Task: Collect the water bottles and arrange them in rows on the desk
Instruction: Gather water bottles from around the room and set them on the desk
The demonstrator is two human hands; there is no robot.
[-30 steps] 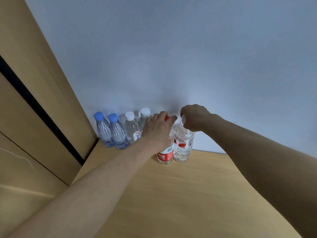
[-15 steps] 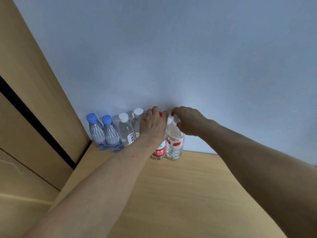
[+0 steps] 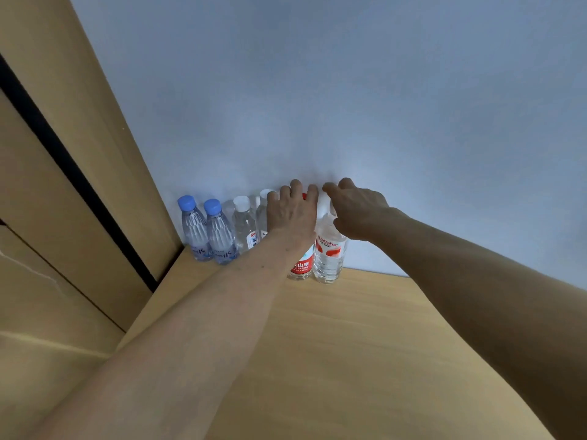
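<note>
Clear red-labelled bottles [image 3: 328, 262]; grip of left hand [image 3: 290, 217] round one cap, right hand [image 3: 359, 211] unclear.

Both bare forearms extend forward and converge on the red-capped bottle [image 3: 300, 266]. The left hand [image 3: 290, 215] lies palm down on its top, fingers curled over the cap. The right hand [image 3: 357, 212] sits just right of that cap, fingers bent; its grip is hidden.

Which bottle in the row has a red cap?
The red-labelled bottle under the left hand, second from the right; red shows between the fingers, while the other visible caps are blue or white.
</note>
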